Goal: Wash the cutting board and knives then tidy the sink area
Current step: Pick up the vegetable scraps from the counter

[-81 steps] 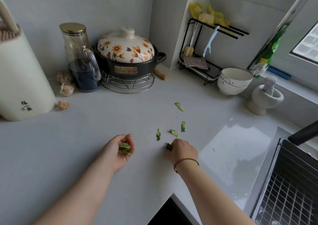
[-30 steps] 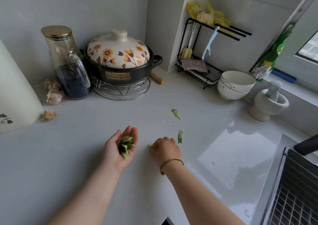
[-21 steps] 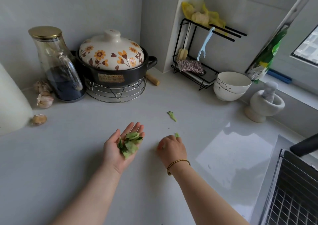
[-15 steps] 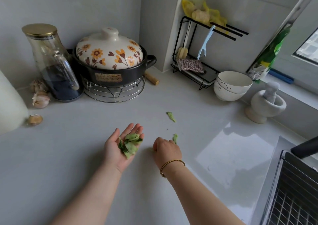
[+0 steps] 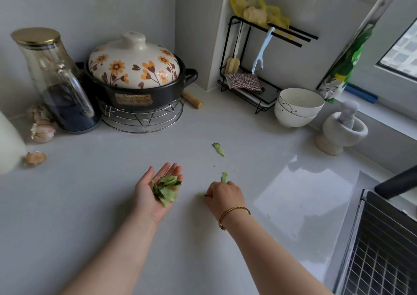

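My left hand [image 5: 155, 193] lies palm up over the grey counter [image 5: 90, 204], cupping a small heap of green vegetable scraps [image 5: 165, 187]. My right hand [image 5: 224, 196], with a gold bracelet on the wrist, is knuckles up on the counter, its fingers pinched on a green scrap [image 5: 200, 195] that pokes out to the left. Another scrap [image 5: 224, 177] sticks up just beyond its knuckles. A third scrap [image 5: 219, 149] lies farther back on the counter. The sink [image 5: 383, 249] with a wire rack sits at the lower right. No cutting board or knife is in view.
At the back stand a glass jug [image 5: 54, 80], a flowered clay pot [image 5: 137, 78] on a wire trivet, garlic bulbs [image 5: 41, 130], a black rack [image 5: 255, 69] with a sponge and brush, stacked white bowls [image 5: 297, 107] and a stone mortar [image 5: 343, 130]. A black faucet [image 5: 397, 183] reaches over the sink.
My right hand has picked scraps off the counter one by one and passed them to my left palm, whose heap has grown. The camera has shifted slightly rightwards.
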{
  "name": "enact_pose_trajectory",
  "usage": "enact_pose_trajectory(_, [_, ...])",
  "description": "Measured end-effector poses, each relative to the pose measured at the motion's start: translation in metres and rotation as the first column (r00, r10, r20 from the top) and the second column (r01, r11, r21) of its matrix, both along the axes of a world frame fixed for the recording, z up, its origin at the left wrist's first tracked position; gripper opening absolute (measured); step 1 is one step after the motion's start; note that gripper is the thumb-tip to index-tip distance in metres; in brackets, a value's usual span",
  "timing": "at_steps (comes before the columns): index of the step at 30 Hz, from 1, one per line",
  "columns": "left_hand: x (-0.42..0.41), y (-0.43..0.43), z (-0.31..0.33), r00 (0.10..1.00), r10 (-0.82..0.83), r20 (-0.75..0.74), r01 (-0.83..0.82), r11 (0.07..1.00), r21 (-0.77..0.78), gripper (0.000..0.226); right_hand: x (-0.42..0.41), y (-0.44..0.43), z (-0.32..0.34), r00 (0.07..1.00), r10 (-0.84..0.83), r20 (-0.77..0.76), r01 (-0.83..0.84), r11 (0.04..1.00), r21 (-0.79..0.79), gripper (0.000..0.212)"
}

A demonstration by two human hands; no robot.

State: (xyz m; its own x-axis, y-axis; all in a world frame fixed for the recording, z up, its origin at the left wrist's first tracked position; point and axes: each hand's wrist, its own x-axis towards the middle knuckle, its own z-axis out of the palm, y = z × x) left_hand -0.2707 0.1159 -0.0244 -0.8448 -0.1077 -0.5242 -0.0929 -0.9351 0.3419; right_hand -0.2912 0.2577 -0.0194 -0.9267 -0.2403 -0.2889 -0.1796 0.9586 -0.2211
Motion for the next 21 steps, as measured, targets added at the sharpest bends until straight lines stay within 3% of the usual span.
enact_pose_trajectory(3, [0.001, -0.001, 0.0, 1.0, -0.009, 0.003, 0.009, 1.0, -0.013, 0.039, -0.003, 0.016, 0.006, 0.97, -0.237, 0.048, 0.241, 0.928, -0.283, 0.02])
enact_pose_trajectory(5, [0.002, -0.002, 0.0, 1.0, -0.011, 0.005, 0.011, 1.0, -0.023, 0.038, -0.009, 0.029, 0.01, 0.932, -0.354, 0.079, 0.357, 0.854, -0.379, 0.018])
enact_pose_trajectory(11, [0.003, 0.0, 0.001, 0.999, -0.03, 0.009, 0.031, 0.999, -0.032, 0.035, -0.012, 0.037, 0.013, 0.954, -0.16, 0.252, 0.221, 0.946, -0.238, 0.014])
enact_pose_trajectory(13, [0.003, -0.001, 0.001, 0.999, -0.03, 0.016, 0.03, 0.999, -0.035, 0.035, -0.009, 0.038, 0.013, 0.95, -0.103, 0.294, 0.169, 0.963, -0.21, 0.026])
enact_pose_trajectory(21, [0.003, -0.001, 0.001, 0.999, -0.027, 0.031, 0.028, 0.999, -0.04, 0.034, -0.012, 0.041, 0.013, 0.965, 0.012, 0.262, 0.009, 0.997, -0.079, 0.007])
